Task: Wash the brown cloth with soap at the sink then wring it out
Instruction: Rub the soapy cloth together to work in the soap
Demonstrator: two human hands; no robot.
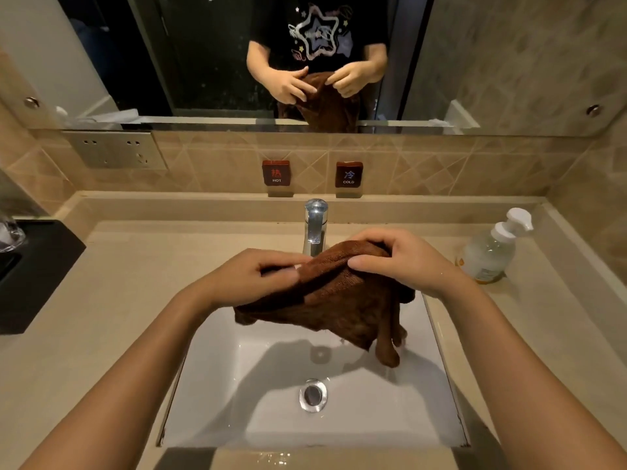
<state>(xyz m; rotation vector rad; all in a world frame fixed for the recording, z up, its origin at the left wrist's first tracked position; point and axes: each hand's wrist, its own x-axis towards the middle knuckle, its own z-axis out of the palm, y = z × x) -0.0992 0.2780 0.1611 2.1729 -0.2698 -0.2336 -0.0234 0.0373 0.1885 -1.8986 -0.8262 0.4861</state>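
Over sink [271, 422], brown cloth [339, 300] between hands [252, 274] [403, 262]

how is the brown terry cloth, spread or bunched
Bunched: brown terry cloth hangs in folds from left hand and right hand over white sink.

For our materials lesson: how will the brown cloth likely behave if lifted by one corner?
Probably floppy: the cloth sags in folds between the left hand and right hand, a tail dangling toward the sink. Likely easy to hold, not slippery: light pinches on its fuzzy pile suffice. Its weight is uncertain; wetness can't be judged.
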